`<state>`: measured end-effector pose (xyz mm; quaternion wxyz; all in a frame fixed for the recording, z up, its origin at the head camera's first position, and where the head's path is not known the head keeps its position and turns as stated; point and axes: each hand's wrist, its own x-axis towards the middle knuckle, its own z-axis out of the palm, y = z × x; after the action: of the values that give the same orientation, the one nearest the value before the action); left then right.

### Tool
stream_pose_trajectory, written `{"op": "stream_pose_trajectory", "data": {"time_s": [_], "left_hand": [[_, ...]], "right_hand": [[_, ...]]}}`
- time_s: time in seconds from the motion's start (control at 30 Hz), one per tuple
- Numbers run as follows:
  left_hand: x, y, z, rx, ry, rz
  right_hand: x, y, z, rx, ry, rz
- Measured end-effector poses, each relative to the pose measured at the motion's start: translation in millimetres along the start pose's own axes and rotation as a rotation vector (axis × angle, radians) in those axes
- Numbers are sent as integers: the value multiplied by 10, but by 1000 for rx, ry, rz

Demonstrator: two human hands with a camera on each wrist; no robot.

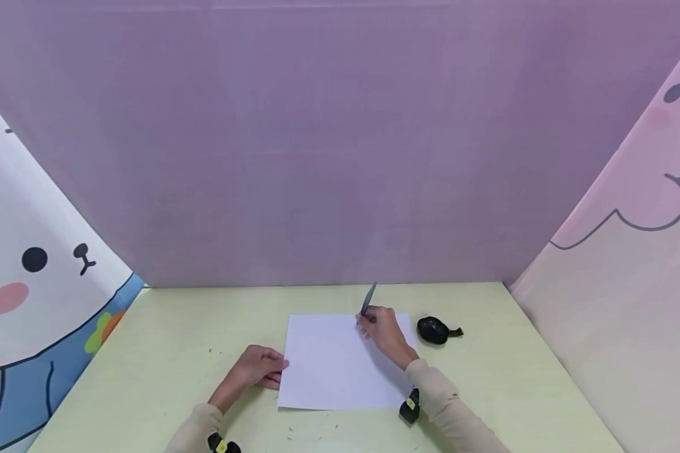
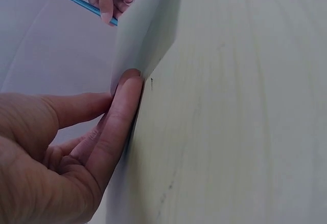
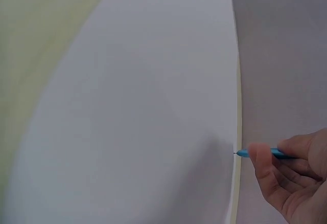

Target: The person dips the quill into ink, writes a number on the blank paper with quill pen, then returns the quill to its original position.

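A blank white sheet of paper (image 1: 328, 371) lies on the table. My left hand (image 1: 257, 366) pinches its left edge between thumb and fingers; in the left wrist view the paper (image 2: 148, 35) bends up from the tabletop there. In my right hand (image 1: 382, 327) is a slim blue pen (image 1: 368, 298), gripped between thumb and fingers over the sheet's upper right part. The right wrist view shows the pen (image 3: 281, 154) with its fine tip overlapping the paper's edge. The pen's tapered tail points up and away.
Just right of the sheet sits a black rounded object (image 1: 432, 330) with a short tail-like strap. Small dark marks (image 1: 311, 437) dot the pale table (image 1: 175, 390) in front. A purple wall (image 1: 340, 157) rises behind, and cartoon-printed panels (image 1: 39, 314) flank the sides.
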<state>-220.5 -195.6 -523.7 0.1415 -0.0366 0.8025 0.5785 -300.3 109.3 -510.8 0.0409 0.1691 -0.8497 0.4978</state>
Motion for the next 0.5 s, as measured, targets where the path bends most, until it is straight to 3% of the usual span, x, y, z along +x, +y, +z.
{"op": "stream_pose_trajectory", "data": {"time_s": [0.5], "left_hand": [[-15,33,45,22,63,-28]], "right_hand": [[-53,-13,16,13,-51,-37]]}}
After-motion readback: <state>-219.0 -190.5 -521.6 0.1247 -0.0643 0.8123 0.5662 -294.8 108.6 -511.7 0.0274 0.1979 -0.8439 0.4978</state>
